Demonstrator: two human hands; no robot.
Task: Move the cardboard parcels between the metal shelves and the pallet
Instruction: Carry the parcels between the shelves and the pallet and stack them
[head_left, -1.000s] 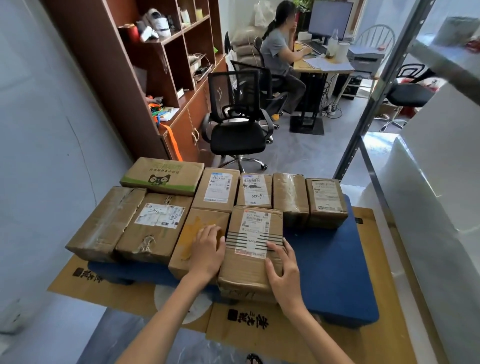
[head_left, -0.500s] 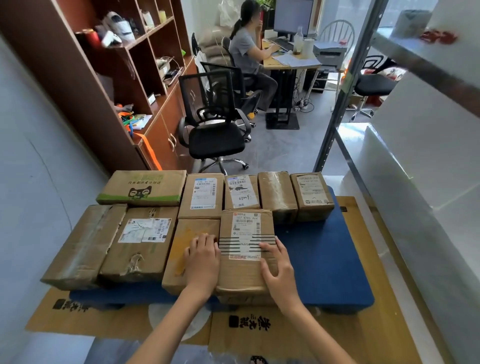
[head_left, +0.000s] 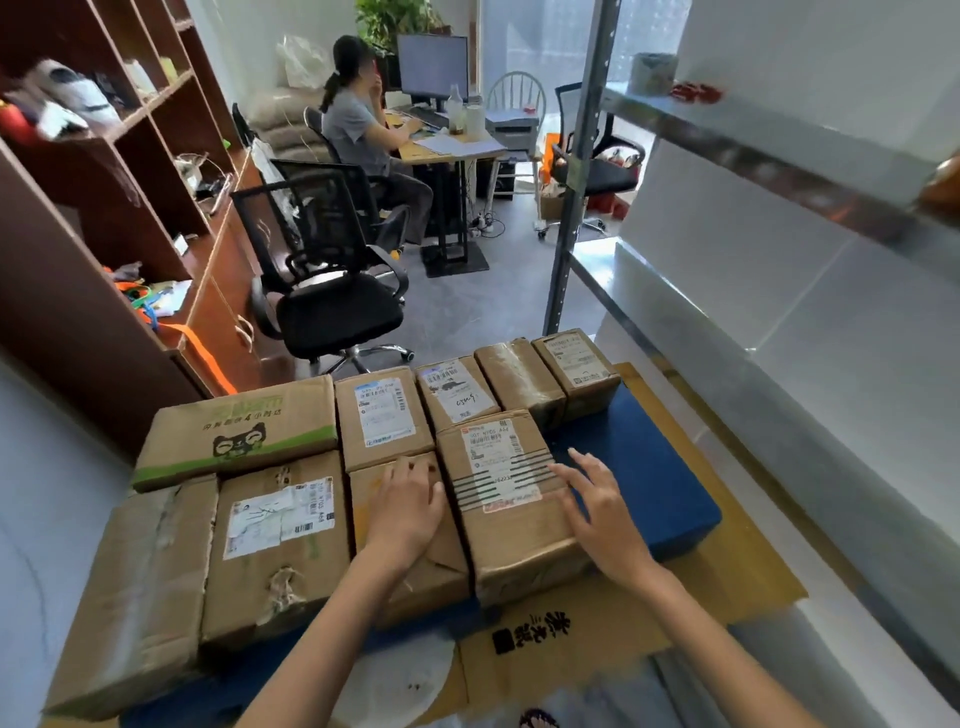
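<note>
Several brown cardboard parcels lie in two rows on the blue pallet (head_left: 649, 467). The nearest one, a taped parcel (head_left: 511, 525) with a white striped label, sits at the right end of the front row. My right hand (head_left: 605, 512) rests on its right edge with fingers spread and straight. My left hand (head_left: 408, 512) lies flat on the neighbouring plain parcel (head_left: 410, 577), fingertips at the gap between the two. A green-printed parcel (head_left: 239, 431) lies at the back left. The metal shelves (head_left: 779, 156) stand to the right.
Flattened cardboard sheets (head_left: 737, 566) lie under the pallet. A black office chair (head_left: 332, 291) stands behind the parcels, a wooden bookcase (head_left: 119, 208) runs along the left, and a person sits at a desk (head_left: 452, 148) in the background. The shelf upright (head_left: 576, 171) rises by the pallet's far right corner.
The camera has tilted and moved closer. My right hand has slid from the striped parcel's front corner up along its right edge, fingers spreading. My left hand stays on the plain parcel.
</note>
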